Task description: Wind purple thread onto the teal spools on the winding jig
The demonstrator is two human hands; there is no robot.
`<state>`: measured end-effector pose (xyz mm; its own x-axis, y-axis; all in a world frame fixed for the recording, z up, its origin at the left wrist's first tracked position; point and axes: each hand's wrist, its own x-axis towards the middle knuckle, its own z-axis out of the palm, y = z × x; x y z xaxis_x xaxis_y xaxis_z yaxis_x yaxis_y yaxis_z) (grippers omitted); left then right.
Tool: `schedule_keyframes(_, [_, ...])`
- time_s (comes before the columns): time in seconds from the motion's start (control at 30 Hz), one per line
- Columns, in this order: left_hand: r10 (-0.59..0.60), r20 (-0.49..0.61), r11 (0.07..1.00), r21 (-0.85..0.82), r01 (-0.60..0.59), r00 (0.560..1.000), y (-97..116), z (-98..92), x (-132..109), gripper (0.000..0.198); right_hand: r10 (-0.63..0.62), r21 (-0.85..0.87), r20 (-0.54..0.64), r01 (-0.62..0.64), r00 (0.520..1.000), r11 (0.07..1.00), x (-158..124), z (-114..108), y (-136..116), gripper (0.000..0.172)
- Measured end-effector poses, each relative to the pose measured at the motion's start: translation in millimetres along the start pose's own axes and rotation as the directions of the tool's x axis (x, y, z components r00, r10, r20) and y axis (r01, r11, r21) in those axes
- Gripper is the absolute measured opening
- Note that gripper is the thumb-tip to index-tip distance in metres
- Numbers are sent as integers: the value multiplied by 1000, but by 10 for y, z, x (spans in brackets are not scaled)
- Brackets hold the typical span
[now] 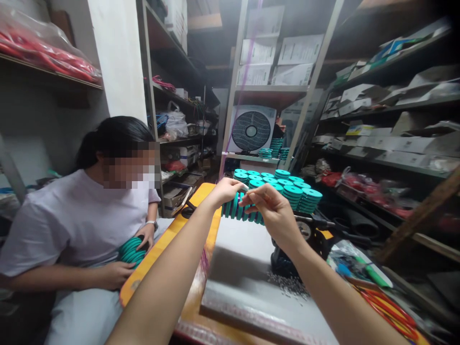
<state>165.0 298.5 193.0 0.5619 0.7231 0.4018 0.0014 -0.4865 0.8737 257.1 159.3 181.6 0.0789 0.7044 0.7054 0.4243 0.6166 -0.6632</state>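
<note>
Both of my hands are raised over the far part of the work table, close to each other. My left hand [229, 189] is closed, its thumb and fingertips pinched together in front of the stacks. Facing it, my right hand [270, 205] is also closed in a pinch; whatever lies in the fingertips is too small to make out. Just below and behind the fingers is a sideways row of turquoise disc-shaped spools [235, 209], with purple showing between some discs. Behind them stand several upright stacks of turquoise spools [293, 191].
A dark machine [305, 235] stands beside my right forearm, with small metal bits [289, 283] scattered on the grey board [233, 282]. At the left, a seated person [86, 220] holds turquoise spools [130, 251]. A fan [250, 130] and loaded shelves stand behind.
</note>
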Motion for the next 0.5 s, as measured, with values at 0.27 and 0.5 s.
schedule_keyframes(0.27, [20, 3, 1000, -22, -20, 1000, -93, 4, 19, 24, -41, -368, -113, -3, 993, 930, -534, 441, 419, 18])
schedule_keyframes(0.5, [62, -4, 982, -178, -61, 998, -20, 48, -81, 24, -79, -470, 150, 141, 985, 872, -577, 217, 134, 21])
